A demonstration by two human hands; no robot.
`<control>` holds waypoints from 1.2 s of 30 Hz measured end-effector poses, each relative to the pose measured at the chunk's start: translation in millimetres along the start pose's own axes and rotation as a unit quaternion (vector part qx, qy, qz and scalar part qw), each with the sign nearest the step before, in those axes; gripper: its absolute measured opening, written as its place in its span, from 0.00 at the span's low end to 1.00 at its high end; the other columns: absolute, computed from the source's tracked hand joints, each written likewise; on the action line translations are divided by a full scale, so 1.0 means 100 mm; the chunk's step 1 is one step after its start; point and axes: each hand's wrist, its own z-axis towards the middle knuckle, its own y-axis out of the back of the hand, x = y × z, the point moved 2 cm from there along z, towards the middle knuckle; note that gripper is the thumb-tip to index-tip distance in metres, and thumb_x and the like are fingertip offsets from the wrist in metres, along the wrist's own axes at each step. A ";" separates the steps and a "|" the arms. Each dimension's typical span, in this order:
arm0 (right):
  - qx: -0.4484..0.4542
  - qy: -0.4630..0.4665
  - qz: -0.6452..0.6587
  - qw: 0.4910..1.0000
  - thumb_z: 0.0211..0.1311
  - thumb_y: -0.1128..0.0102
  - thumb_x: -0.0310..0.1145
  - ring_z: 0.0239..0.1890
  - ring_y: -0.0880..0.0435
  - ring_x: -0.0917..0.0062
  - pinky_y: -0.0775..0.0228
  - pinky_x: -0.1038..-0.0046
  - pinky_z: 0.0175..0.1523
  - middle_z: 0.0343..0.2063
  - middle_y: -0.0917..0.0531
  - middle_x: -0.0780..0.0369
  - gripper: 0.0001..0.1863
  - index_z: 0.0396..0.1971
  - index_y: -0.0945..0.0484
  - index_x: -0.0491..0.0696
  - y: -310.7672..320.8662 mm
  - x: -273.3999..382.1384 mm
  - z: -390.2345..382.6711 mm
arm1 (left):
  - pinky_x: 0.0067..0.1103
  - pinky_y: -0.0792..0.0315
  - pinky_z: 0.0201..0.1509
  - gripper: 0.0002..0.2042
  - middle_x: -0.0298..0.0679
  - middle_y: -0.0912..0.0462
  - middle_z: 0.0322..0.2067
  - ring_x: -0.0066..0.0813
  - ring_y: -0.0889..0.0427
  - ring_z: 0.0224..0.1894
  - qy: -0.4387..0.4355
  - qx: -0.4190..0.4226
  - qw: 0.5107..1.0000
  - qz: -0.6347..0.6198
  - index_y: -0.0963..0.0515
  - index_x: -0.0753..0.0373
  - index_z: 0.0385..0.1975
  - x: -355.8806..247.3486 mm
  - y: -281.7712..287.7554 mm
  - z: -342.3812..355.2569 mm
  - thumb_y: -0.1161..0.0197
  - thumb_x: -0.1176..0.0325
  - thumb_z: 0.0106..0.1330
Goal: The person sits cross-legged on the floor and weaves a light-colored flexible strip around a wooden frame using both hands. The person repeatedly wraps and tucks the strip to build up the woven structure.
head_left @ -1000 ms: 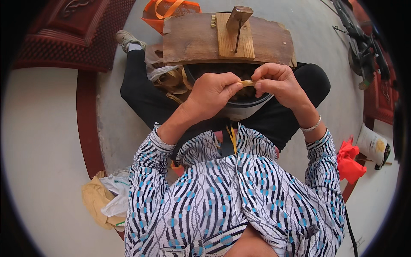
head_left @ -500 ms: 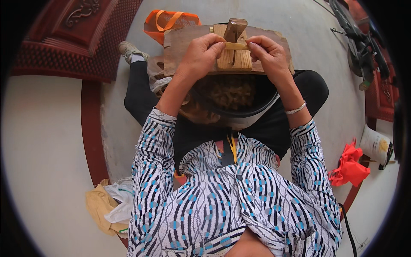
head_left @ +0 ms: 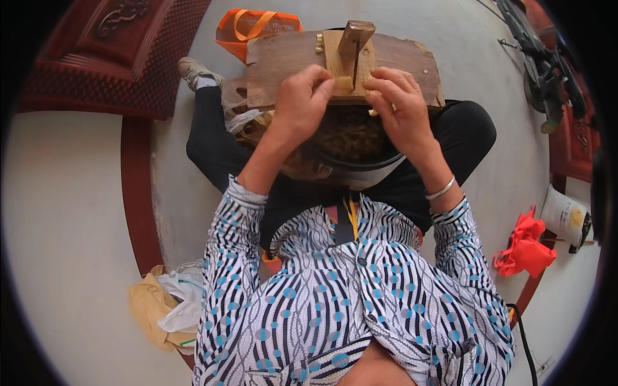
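Observation:
A wooden board (head_left: 277, 64) lies across a dark tub (head_left: 364, 168), bearing a pale wood block (head_left: 332, 48) with an upright wooden piece (head_left: 357, 35) and a thin dark blade (head_left: 356, 72). My left hand (head_left: 302, 100) pinches a short pale-yellow strip (head_left: 344, 83) whose end lies just left of the blade. Just right of the blade, my right hand (head_left: 400, 106) has its fingers curled around a small pale-yellow piece (head_left: 373, 112) above the tub's edge. Many similar pieces (head_left: 351, 138) fill the tub, partly shaded.
A few small pieces (head_left: 318, 43) rest on the board's far left. Behind stands an orange bag (head_left: 235, 45). Plastic bags (head_left: 241, 119) lie by my left leg, a tan and white bag pile (head_left: 158, 309) lower left. At right are a red bag (head_left: 526, 248) and a dark wheeled machine (head_left: 541, 71).
The yellow strip stretched between both hands across the blade is now in two parts, one in each hand. Both hands have come nearer me, the right one dropping below the block.

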 end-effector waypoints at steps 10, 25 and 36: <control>0.075 -0.153 0.102 0.980 0.59 0.36 0.35 0.16 0.24 0.66 0.33 0.71 0.24 0.14 0.23 0.57 0.11 0.23 0.22 0.44 -0.08 0.13 -0.01 | 0.24 0.34 0.20 0.14 0.37 0.24 0.18 0.27 0.24 0.17 0.029 0.139 0.990 0.019 0.23 0.62 0.31 -0.10 -0.07 -0.64 0.46 0.58 0.70; -0.005 -0.248 0.656 0.713 0.67 0.41 0.38 0.19 0.34 0.89 0.42 0.82 0.25 0.20 0.24 0.67 0.19 0.46 0.21 0.36 0.41 0.70 -0.04 | 0.11 0.47 0.22 0.15 0.25 0.31 0.20 0.09 0.38 0.21 -0.051 0.129 0.930 -0.342 0.22 0.68 0.44 -0.99 -0.13 -0.43 0.47 0.61 0.73; -0.026 -0.091 0.013 0.995 0.57 0.39 0.29 0.29 0.18 0.70 0.31 0.73 0.33 0.28 0.17 0.63 0.06 0.35 0.19 0.48 -0.11 0.18 -0.24 | 0.13 0.38 0.24 0.11 0.26 0.27 0.26 0.11 0.32 0.24 0.101 0.145 0.930 -0.323 0.25 0.67 0.47 -0.12 -0.42 -0.38 0.40 0.72 0.67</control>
